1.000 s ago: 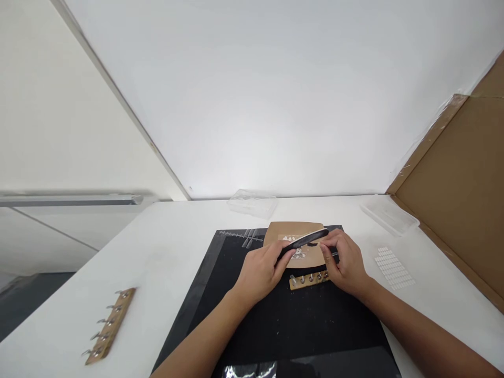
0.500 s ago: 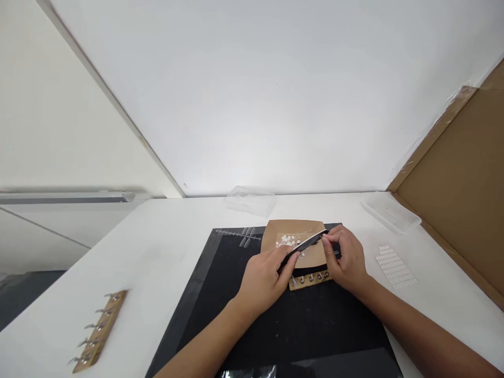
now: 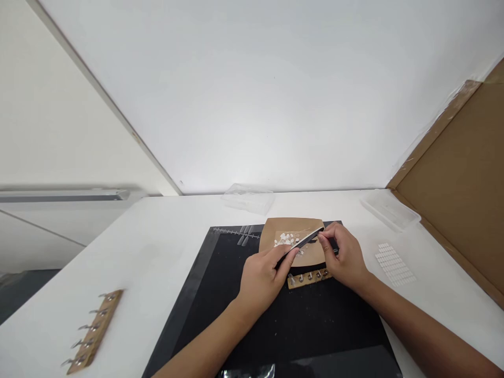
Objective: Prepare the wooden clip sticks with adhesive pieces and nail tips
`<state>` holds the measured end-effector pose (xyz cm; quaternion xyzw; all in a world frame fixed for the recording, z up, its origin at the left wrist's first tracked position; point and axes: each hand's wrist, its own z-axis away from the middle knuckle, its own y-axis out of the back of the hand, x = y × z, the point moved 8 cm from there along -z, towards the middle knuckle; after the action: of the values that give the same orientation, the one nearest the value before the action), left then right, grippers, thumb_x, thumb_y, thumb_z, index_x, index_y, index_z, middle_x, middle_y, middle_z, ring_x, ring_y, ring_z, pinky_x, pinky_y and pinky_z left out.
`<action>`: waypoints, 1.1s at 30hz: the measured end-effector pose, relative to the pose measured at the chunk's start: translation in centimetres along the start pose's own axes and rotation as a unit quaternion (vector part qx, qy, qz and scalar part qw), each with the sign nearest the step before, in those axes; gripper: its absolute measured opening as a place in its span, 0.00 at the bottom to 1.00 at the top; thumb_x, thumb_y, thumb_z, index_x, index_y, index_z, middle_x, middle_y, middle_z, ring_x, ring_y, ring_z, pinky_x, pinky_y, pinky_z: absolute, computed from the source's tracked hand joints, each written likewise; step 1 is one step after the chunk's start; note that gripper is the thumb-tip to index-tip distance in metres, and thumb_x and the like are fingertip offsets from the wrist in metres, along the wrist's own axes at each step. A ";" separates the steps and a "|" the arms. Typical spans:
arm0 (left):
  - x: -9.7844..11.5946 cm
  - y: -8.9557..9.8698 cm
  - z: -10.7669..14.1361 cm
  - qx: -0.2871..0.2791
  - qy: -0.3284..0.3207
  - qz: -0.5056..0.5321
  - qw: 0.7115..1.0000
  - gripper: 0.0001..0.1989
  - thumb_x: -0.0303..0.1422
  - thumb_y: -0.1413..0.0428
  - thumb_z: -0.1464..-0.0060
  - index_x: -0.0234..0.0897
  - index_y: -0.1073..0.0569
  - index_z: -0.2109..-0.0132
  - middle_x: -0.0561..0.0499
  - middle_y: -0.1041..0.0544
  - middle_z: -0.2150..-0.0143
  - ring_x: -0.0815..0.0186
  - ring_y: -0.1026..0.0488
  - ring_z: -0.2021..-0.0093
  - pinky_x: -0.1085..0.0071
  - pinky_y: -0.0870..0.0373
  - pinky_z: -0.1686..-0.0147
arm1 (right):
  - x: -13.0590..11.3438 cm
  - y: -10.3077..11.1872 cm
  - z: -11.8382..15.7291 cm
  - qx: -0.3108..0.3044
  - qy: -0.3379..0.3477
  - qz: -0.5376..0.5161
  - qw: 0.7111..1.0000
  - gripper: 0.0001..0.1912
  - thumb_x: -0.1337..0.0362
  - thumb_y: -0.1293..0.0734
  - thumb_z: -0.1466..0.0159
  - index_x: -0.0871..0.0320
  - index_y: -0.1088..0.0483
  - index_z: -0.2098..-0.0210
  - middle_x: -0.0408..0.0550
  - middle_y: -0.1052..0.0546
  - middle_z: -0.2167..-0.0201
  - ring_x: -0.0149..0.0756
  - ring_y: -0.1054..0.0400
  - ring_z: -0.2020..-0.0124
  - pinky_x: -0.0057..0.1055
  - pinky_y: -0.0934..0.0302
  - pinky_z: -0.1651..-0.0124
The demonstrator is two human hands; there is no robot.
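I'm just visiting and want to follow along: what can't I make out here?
All in the head view:
Black stick, lower end: covered by the left hand.
Anything pinched by the right hand: too small, partly covered by that hand.
Near wooden strip, right end: behind the right hand.
Shiny item: cut off by the bottom edge.
White bits on the tan tray: too small to identify.

The file sits above the tray on the mat.

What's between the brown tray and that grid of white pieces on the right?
In the head view, going rightward from the brown tray: the right hand above the black mat, then white tabletop.
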<state>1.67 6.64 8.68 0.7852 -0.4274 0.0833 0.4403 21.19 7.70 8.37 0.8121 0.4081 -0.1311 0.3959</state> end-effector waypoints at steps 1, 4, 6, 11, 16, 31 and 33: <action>0.1 0.0 0.1 0.003 -0.003 -0.003 1.000 0.15 0.39 0.46 0.28 0.39 0.19 0.59 0.50 0.14 0.65 0.66 0.18 0.69 0.74 0.27 0.69 | 0.2 -0.2 0.0 -0.007 -0.010 0.002 1.000 0.06 0.63 0.38 0.25 0.53 0.34 0.61 0.48 0.25 0.65 0.41 0.28 0.64 0.38 0.35 0.63; 0.5 0.2 0.2 0.015 -0.009 -0.011 1.000 0.13 0.39 0.45 0.28 0.39 0.18 0.58 0.50 0.13 0.63 0.66 0.17 0.69 0.74 0.26 0.68 | 0.3 -0.3 0.0 -0.007 -0.024 0.010 1.000 0.06 0.62 0.39 0.24 0.53 0.35 0.60 0.48 0.26 0.65 0.41 0.29 0.65 0.38 0.37 0.63; 0.6 0.3 0.3 0.025 -0.011 -0.017 0.999 0.12 0.39 0.44 0.29 0.39 0.18 0.57 0.50 0.13 0.63 0.66 0.17 0.69 0.74 0.25 0.68 | 0.0 -0.4 0.0 0.005 -0.022 0.016 1.000 0.07 0.62 0.39 0.24 0.53 0.36 0.61 0.47 0.27 0.66 0.40 0.30 0.66 0.38 0.38 0.63; 0.7 0.0 0.4 0.026 -0.012 -0.037 0.999 0.13 0.38 0.45 0.29 0.38 0.17 0.56 0.48 0.13 0.63 0.65 0.16 0.69 0.74 0.24 0.68 | -2.4 -1.4 0.2 0.009 0.036 0.044 0.998 0.08 0.66 0.39 0.25 0.53 0.37 0.64 0.47 0.28 0.69 0.41 0.32 0.66 0.39 0.40 0.63; 1.1 0.2 0.4 0.047 -0.036 -0.049 0.997 0.12 0.36 0.45 0.28 0.38 0.17 0.56 0.48 0.13 0.63 0.65 0.16 0.67 0.75 0.24 0.67 | -2.9 -1.4 0.0 0.012 0.049 0.088 0.995 0.10 0.67 0.38 0.26 0.53 0.38 0.66 0.46 0.28 0.71 0.40 0.34 0.68 0.39 0.43 0.63; 0.7 0.3 0.3 0.046 -0.020 -0.069 0.996 0.12 0.36 0.46 0.28 0.38 0.18 0.54 0.48 0.13 0.61 0.64 0.16 0.66 0.73 0.24 0.66 | -2.6 -0.5 -0.3 0.012 0.011 -0.016 1.000 0.09 0.63 0.36 0.26 0.52 0.35 0.64 0.46 0.24 0.69 0.40 0.29 0.66 0.39 0.39 0.61; 0.7 0.1 0.4 0.044 -0.028 -0.063 0.997 0.12 0.36 0.46 0.28 0.38 0.18 0.54 0.48 0.13 0.61 0.63 0.15 0.65 0.73 0.23 0.65 | -1.8 -0.4 -0.2 0.018 -0.010 -0.014 1.000 0.08 0.63 0.36 0.26 0.52 0.35 0.64 0.46 0.25 0.69 0.41 0.29 0.66 0.39 0.38 0.61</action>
<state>1.94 5.87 8.88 0.8313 -0.3852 0.0522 0.3974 19.68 7.03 9.26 0.8117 0.4136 -0.1517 0.3835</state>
